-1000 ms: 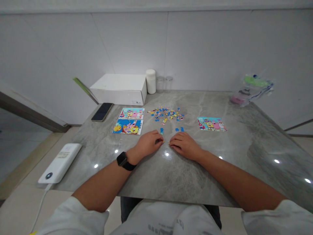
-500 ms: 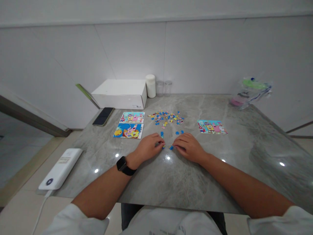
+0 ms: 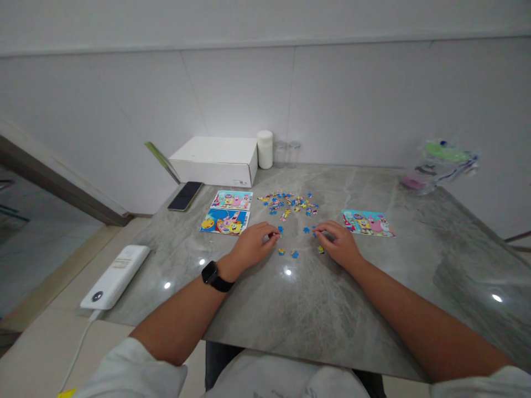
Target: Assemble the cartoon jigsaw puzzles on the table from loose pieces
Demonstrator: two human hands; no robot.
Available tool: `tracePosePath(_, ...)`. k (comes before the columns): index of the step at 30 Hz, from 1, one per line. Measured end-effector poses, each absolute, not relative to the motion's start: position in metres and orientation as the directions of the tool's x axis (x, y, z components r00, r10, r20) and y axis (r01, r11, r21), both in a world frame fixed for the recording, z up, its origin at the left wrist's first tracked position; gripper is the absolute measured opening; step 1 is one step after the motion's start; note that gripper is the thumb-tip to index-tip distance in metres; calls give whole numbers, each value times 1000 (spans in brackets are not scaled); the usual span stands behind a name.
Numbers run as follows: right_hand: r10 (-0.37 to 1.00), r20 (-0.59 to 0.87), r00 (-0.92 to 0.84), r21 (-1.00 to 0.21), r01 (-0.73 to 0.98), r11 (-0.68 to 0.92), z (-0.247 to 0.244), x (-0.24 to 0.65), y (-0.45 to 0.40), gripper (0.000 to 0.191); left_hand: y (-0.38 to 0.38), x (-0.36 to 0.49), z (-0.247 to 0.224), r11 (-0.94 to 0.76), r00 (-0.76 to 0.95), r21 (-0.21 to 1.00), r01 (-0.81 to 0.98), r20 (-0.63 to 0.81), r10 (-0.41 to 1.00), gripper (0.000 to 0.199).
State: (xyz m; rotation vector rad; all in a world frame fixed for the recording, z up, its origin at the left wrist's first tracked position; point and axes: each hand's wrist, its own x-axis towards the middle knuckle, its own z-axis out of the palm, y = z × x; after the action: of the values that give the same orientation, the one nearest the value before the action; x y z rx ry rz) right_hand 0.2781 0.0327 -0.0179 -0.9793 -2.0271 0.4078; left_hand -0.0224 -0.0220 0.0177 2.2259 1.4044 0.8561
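Observation:
My left hand [image 3: 258,242], with a dark watch on the wrist, has thumb and index finger pinched at the edge of a small blue jigsaw piece [image 3: 281,229]. Opposite it, my right hand [image 3: 339,243] closes its fingertips on another blue jigsaw piece, partly covered by the fingers. Between the hands lies a loose blue piece [image 3: 306,230]. Closer to me are a yellow-and-blue piece [image 3: 281,252] and a blue piece [image 3: 294,254]. A yellowish piece [image 3: 321,250] rests just below my right fingers. Beyond the hands spreads a pile of jigsaw pieces [image 3: 292,202].
Two cartoon picture cards [image 3: 231,199] lie left of the pile, and a third card [image 3: 369,223] lies right. Behind stand a white box [image 3: 213,160], a white canister [image 3: 265,149] and two glasses [image 3: 293,153]. A phone [image 3: 185,196], power bank [image 3: 116,276] and plastic bag [image 3: 440,166] sit toward the sides.
The view has shifted slightly left. Both hands have left the nearer pieces: my left hand moved up to a blue piece, my right hand moved right and up to another.

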Motion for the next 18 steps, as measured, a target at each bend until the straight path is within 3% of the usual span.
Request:
tracePosePath(6, 751, 540, -381, -572, 488, 659, -18, 278, 30, 14, -4, -31, 26, -410, 251, 568, 714, 338, 907, 20)
tracePosePath(13, 734, 551, -397, -562, 473, 678, -18, 278, 33, 14, 45, -37, 42, -459, 304, 466, 757, 370, 878, 22)
tracePosePath(18, 706, 579, -408, -539, 459, 706, -15, 279, 30, 16, 71, -40, 38, -416, 212, 450, 791, 436, 874, 20)
